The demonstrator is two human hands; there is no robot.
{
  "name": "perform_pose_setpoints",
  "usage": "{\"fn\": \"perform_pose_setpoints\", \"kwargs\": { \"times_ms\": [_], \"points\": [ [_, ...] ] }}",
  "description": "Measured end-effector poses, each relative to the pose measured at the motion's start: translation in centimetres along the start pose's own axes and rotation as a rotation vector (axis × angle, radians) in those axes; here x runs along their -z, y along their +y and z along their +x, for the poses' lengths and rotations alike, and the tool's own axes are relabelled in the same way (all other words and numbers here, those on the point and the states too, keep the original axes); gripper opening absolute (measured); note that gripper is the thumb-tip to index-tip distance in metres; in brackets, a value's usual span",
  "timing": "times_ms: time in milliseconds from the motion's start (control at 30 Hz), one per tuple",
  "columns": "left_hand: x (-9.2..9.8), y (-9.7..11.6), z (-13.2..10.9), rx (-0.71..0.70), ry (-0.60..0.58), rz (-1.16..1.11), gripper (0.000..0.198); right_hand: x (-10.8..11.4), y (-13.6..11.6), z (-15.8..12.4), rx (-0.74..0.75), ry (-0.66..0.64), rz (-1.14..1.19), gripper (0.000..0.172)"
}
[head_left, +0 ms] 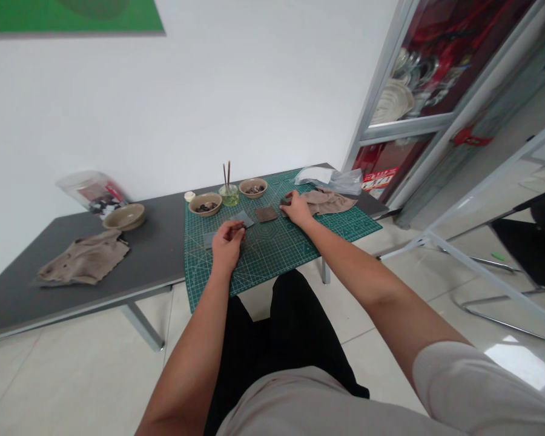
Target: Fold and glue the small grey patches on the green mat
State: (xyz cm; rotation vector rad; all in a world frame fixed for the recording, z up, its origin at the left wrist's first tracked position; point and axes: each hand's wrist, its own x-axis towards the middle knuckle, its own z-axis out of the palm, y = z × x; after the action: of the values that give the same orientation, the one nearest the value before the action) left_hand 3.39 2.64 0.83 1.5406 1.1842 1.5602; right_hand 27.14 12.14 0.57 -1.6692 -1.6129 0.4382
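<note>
My left hand (228, 243) is closed in a pinch above the green cutting mat (272, 254), with a small dark piece (243, 227) at its fingertips, too small to name. Thin grey sheets (242, 218) lie beside and under this hand. Farther right, my right hand (296, 209) rests on the mat, its fingers closed on a small dark grey piece (284, 202) whose kind I cannot make out. A brown square sheet (266, 214) lies flat between both hands. Touching or close to the right hand is a crumpled brown cloth (331, 201).
Along the mat's back stand a bowl of dark pieces (205, 209), a second bowl (253, 192), a glass jar with sticks (229, 195) and a small white container (189, 196). A plastic bag (336, 179) lies right. Leftward are another cloth (86, 257), an empty-looking bowl (125, 217) and a tipped clear jar (91, 189).
</note>
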Motion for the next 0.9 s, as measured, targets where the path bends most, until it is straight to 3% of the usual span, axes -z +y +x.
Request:
{"fn": "perform_pose_setpoints", "kwargs": {
  "times_ms": [100, 167, 267, 400, 500, 600, 733, 800, 900],
  "points": [
    [0.1, 0.0, 0.1, 0.031, -0.041, 0.009, 0.02, -0.6, -0.6, 0.1, 0.035, 0.01, -0.057, 0.043],
    [0.0, 0.0, 0.1, 0.054, -0.048, 0.018, 0.019, -0.6, -1.1, -0.1, 0.084, 0.099, -0.151, 0.045],
    [-0.1, -0.1, 0.2, 0.059, -0.025, -0.017, 0.019, -0.4, -2.2, -1.1, 0.251, 0.162, -0.284, 0.042],
    [-0.3, 0.0, 0.1, 0.074, 0.008, -0.056, 0.018, -0.8, -3.4, -2.2, 0.573, -0.167, -0.357, 0.04],
    [-0.2, 0.2, 0.0, 0.084, 0.004, -0.036, 0.016, -1.3, -4.0, -2.0, 0.677, -0.372, -0.399, 0.046],
    [-0.1, 0.3, 0.0, 0.077, -0.001, -0.028, 0.015, -1.6, -4.4, -1.1, 0.683, -0.479, -0.464, 0.044],
    [-0.1, 0.3, -0.1, 0.074, -0.015, -0.047, 0.014, -1.6, -5.1, -0.6, 0.682, -0.468, -0.598, 0.035],
    [-0.1, 0.2, 0.0, 0.074, -0.012, -0.053, 0.015, -1.5, -5.5, -0.8, 0.64, -0.414, -0.644, 0.036],
    [-0.1, -0.1, 0.0, 0.072, -0.016, -0.053, 0.015, -0.9, -6.0, -1.7, 0.49, -0.217, -0.582, 0.041]
  ]
}}
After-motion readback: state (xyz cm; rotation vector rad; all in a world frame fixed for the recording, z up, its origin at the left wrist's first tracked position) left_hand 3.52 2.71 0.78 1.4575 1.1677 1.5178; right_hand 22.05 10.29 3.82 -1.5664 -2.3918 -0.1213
